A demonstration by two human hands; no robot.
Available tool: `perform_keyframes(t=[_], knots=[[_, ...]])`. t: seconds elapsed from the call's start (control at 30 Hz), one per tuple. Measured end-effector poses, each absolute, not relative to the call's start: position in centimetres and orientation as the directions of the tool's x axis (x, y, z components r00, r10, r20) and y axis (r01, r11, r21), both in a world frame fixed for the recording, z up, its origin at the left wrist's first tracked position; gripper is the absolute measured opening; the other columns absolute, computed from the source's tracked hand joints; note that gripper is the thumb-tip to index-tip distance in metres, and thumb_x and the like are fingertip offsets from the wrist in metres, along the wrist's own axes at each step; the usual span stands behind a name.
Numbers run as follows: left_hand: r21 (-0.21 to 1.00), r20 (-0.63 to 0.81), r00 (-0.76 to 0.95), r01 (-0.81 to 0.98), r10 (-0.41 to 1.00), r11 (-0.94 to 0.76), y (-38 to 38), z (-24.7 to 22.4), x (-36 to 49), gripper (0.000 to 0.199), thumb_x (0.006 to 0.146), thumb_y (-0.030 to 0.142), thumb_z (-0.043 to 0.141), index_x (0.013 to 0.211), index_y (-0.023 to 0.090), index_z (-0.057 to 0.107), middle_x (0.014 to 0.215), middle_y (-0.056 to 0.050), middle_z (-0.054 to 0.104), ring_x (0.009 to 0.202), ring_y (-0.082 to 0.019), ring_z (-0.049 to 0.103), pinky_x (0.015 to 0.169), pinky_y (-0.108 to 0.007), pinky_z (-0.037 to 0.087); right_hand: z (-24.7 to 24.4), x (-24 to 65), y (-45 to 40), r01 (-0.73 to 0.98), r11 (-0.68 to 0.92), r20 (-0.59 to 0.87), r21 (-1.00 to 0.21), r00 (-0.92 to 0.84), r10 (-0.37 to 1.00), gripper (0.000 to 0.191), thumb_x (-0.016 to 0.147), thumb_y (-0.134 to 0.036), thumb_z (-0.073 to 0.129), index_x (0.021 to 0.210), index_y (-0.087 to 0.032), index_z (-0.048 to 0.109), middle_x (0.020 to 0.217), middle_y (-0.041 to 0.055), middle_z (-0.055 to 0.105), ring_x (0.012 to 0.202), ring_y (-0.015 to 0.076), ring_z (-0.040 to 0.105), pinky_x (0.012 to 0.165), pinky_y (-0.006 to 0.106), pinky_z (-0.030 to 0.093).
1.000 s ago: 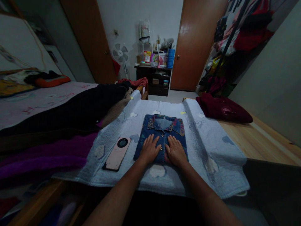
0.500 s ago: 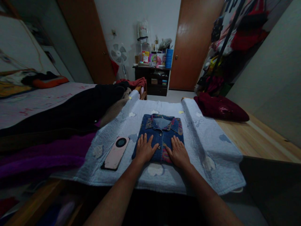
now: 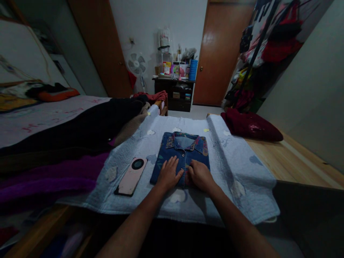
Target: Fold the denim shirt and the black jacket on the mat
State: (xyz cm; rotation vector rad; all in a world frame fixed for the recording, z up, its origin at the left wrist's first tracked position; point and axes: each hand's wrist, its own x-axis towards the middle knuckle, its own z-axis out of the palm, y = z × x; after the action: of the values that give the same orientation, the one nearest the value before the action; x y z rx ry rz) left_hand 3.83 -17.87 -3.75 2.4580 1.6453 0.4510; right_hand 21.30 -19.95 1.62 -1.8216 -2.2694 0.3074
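A folded denim shirt with a patterned collar and front buttons lies on a pale blue quilted cloth. My left hand rests flat on the shirt's lower left part, its fingers stretched out. On the lower right part lies my right hand, its fingers curled under; whether they pinch any fabric is hidden. Left of the shirt, a pink phone with a round black camera ring lies face down on the cloth.
Dark and purple clothes cover the bed at left. A dark red folded garment sits on the wooden board at right. Farther back stand a fan, a dark cabinet and a wooden door.
My right hand's fingers have gone from stretched out to curled. My left hand has shifted slightly right, its fingers closer together. The view has tilted a little.
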Motion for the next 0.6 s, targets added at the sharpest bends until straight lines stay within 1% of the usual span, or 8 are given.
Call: perform_keyframes(t=[0.1,0.17,0.33,0.47,0.6], knots=[[0.273,0.144,0.357,0.882,0.923,-0.383,-18.1,-3.8,3.9,0.059,0.093,0.048,0.034,0.143,0.016,0.035,0.153,-0.009,0.029,0.142,-0.024,0.021,0.115,-0.045,0.019,1.4,19.5,-18.3,0.876,0.329,0.145,-0.354,-0.296,0.944,0.045,0.097,-0.032,0.028,0.135,-0.015,0.046,0.147,0.0108,0.039,0.138,0.0219,0.031,0.111,0.041,0.024],[0.267,0.110,0.373,0.882,0.921,-0.389,-18.1,-3.5,3.7,0.060,0.093,0.047,0.033,0.144,0.015,0.033,0.154,-0.010,0.027,0.143,-0.023,0.019,0.115,-0.045,0.018,0.3,18.9,-17.1,0.868,0.338,0.144,-0.364,-0.306,0.941,0.048,0.098,-0.034,0.026,0.140,-0.016,0.040,0.151,0.0096,0.032,0.141,0.0215,0.024,0.112,0.042,0.021],[0.251,0.026,0.438,0.868,0.899,-0.430,-18.1,-2.7,3.1,0.063,0.092,0.045,0.034,0.146,0.012,0.029,0.155,-0.011,0.022,0.143,-0.023,0.016,0.116,-0.044,0.015,-2.2,19.4,-15.3,0.886,0.346,0.089,-0.310,-0.335,0.938,0.053,0.098,-0.039,0.025,0.145,-0.017,0.033,0.153,0.0059,0.027,0.142,0.0224,0.019,0.113,0.043,0.020],[0.237,0.011,0.447,0.868,0.894,-0.437,-18.1,-2.7,2.9,0.065,0.091,0.046,0.036,0.146,0.013,0.028,0.155,-0.011,0.021,0.144,-0.024,0.014,0.116,-0.043,0.014,-2.5,20.0,-15.1,0.881,0.384,0.093,-0.277,-0.374,0.923,0.057,0.097,-0.046,0.025,0.147,-0.018,0.030,0.154,0.0047,0.024,0.143,0.0227,0.016,0.113,0.042,0.019],[0.238,-0.009,0.449,0.869,0.894,-0.434,-18.1,-2.8,2.8,0.066,0.091,0.046,0.037,0.147,0.012,0.026,0.156,-0.012,0.019,0.144,-0.024,0.013,0.116,-0.043,0.014,-2.3,20.3,-15.3,0.879,0.399,0.081,-0.260,-0.392,0.916,0.057,0.097,-0.047,0.026,0.147,-0.020,0.030,0.155,0.0035,0.024,0.143,0.0232,0.015,0.113,0.044,0.019]])
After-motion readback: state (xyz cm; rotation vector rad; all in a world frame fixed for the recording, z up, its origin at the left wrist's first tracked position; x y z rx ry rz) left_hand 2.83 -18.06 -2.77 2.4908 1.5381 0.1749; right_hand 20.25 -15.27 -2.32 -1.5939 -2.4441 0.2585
